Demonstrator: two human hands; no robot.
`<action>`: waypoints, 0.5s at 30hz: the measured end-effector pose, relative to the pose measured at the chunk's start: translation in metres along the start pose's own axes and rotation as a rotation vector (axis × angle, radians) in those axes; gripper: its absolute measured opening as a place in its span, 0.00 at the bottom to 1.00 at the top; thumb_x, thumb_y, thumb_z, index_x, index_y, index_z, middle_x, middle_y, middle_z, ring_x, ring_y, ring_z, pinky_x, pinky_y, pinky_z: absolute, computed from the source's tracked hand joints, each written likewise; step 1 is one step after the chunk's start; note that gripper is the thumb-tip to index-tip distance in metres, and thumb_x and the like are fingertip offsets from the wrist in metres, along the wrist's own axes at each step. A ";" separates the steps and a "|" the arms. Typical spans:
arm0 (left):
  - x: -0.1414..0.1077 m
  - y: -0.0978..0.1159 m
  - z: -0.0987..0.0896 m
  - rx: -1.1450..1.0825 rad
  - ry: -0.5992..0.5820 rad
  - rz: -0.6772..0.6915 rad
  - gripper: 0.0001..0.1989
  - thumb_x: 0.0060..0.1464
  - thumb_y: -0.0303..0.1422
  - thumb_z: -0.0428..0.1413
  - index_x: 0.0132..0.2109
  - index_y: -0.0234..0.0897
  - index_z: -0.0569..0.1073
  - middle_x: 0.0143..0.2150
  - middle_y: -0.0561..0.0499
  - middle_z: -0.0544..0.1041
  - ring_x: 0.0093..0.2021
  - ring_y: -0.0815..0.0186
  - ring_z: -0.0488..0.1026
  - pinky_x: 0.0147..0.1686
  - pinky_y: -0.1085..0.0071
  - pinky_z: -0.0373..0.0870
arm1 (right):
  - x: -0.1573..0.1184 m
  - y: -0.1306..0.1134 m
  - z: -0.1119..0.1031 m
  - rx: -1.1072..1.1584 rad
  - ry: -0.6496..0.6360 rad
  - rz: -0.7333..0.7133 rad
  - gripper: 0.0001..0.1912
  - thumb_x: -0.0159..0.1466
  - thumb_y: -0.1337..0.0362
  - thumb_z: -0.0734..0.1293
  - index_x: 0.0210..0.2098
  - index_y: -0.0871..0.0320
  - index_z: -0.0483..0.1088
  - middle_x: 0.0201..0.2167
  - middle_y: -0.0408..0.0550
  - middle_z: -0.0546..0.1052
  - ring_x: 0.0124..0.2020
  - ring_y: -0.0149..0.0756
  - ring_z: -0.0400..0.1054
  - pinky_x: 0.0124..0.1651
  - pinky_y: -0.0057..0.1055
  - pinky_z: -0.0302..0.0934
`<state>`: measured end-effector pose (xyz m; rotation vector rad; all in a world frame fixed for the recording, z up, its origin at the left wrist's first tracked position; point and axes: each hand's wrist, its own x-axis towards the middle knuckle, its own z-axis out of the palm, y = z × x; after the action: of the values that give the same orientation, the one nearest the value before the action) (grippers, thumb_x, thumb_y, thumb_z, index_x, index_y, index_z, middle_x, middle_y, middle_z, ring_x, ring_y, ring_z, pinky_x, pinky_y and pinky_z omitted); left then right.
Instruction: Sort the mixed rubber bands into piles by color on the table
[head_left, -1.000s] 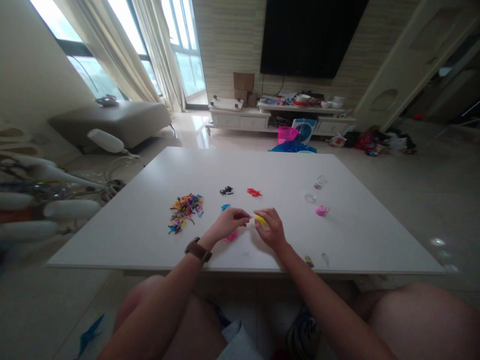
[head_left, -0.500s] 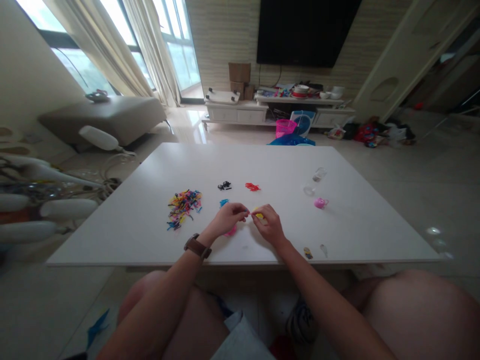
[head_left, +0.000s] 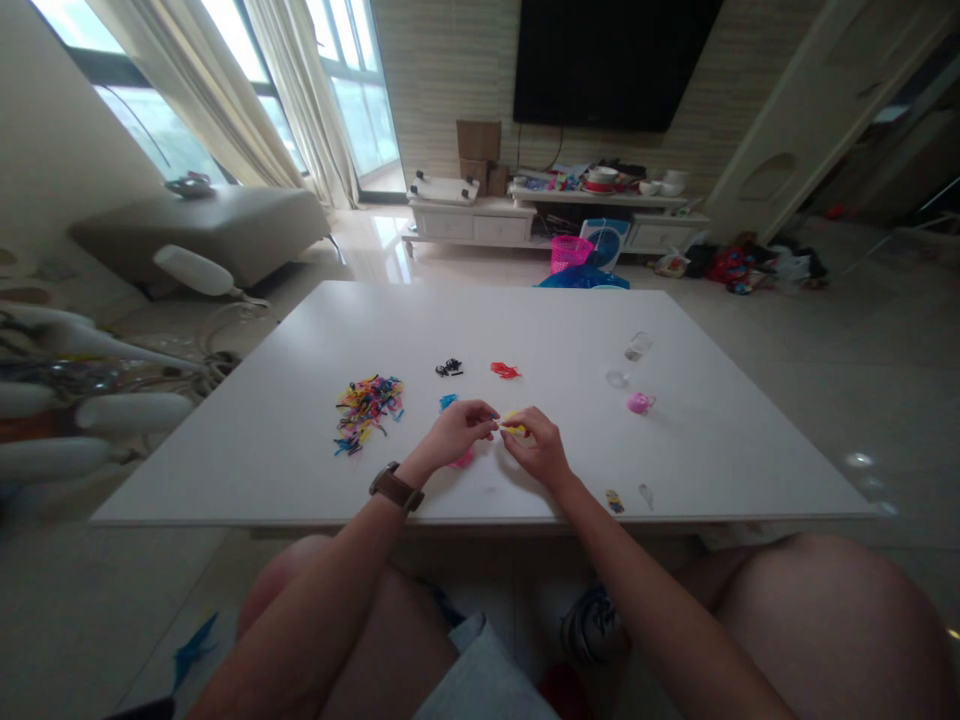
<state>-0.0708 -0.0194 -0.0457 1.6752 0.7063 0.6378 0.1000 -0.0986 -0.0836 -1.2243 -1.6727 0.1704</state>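
Above the middle of the white table point(head_left: 570, 340), my left hand point(head_left: 466, 424) and my right hand point(head_left: 537, 444) almost meet at the fingertips. Both have their fingers pinched; whatever lies between them is too small to make out. Yellow elastic bands point(head_left: 514, 422) show behind the fingers of my right hand. Partly covered by my left hand are a blue pile point(head_left: 448, 401) and a pink pile point(head_left: 462, 459). Farther back lie small heaps of black bands point(head_left: 450, 368) and red bands point(head_left: 505, 370). A larger mixed-colour heap of bands point(head_left: 369, 408) spreads out on the left.
On the table's right are a clear container point(head_left: 638, 346), a clear round piece point(head_left: 617, 378) and a small pink item point(head_left: 640, 402). Near the front edge lie a yellow figure point(head_left: 614, 500) and a small pale piece point(head_left: 646, 495). A pink basket point(head_left: 570, 253) stands beyond the table.
The fingertips of my two hands have come slightly apart, and a pinkish spot between them no longer shows. The piles look the same; the view has shifted slightly.
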 end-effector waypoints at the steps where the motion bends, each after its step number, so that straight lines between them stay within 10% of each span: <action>1: -0.001 0.000 0.000 -0.011 -0.004 0.000 0.08 0.52 0.32 0.61 0.38 0.32 0.75 0.29 0.50 0.77 0.30 0.67 0.76 0.32 0.73 0.71 | 0.000 0.000 0.000 0.004 -0.005 -0.005 0.05 0.61 0.69 0.67 0.36 0.54 0.72 0.33 0.46 0.75 0.37 0.37 0.68 0.38 0.34 0.63; 15: -0.001 0.001 0.002 -0.017 -0.009 0.038 0.09 0.51 0.33 0.62 0.38 0.32 0.75 0.32 0.47 0.79 0.33 0.65 0.77 0.36 0.69 0.73 | 0.000 0.003 0.000 0.032 -0.022 0.051 0.09 0.64 0.70 0.64 0.40 0.54 0.75 0.35 0.47 0.78 0.33 0.34 0.69 0.36 0.32 0.63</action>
<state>-0.0702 -0.0215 -0.0456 1.6779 0.6622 0.6604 0.1023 -0.0970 -0.0855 -1.2458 -1.6525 0.2420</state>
